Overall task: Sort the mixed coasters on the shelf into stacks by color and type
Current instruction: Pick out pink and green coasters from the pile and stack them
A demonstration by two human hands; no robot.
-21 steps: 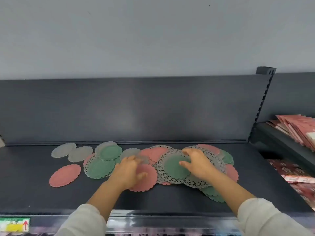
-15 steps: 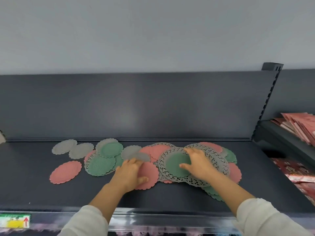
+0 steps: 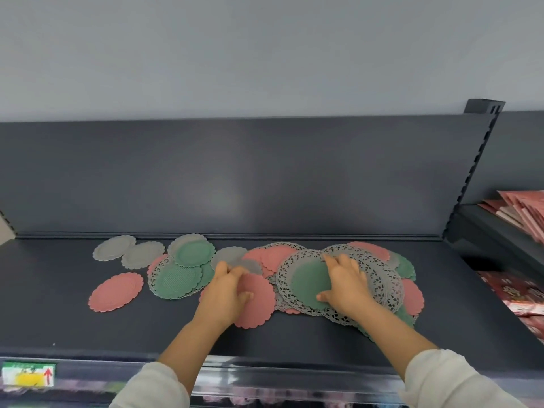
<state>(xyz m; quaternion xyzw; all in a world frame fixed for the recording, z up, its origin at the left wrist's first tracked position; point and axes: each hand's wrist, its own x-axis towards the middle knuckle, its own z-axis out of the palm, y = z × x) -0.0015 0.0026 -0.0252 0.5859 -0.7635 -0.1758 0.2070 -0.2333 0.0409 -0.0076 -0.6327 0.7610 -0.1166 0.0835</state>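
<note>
Reaching across the dark shelf (image 3: 59,319) in the head view, the person is working both hands into the mixed coasters, which are lying in an overlapping spread toward the back of the board and are not yet standing in stacks. The right hand (image 3: 344,285) is lying open, its fingers spread flat over a green coaster (image 3: 309,282) and the grey lace doilies (image 3: 379,287) beneath it, probably pinning that pile so it is not sliding while the other hand is picking. The left hand (image 3: 226,293) is resting on a pink scalloped coaster (image 3: 259,304) with its thumb lying on top and its bent fingertips meeting a grey coaster (image 3: 250,265). Motion blur is hiding whether it is pinching either one, so its hold cannot be told. Off to the left, two grey coasters (image 3: 114,247) and a lone pink coaster (image 3: 116,291) are sitting apart from the heap, perhaps as the beginnings of colour groups. The hands and doilies are covering much of the heap, so its layers are not showing, and the frame is cutting off the red packets (image 3: 524,213) on the neighbouring shelf. The print on the price label (image 3: 28,373) is coming out too blurred to read.
</note>
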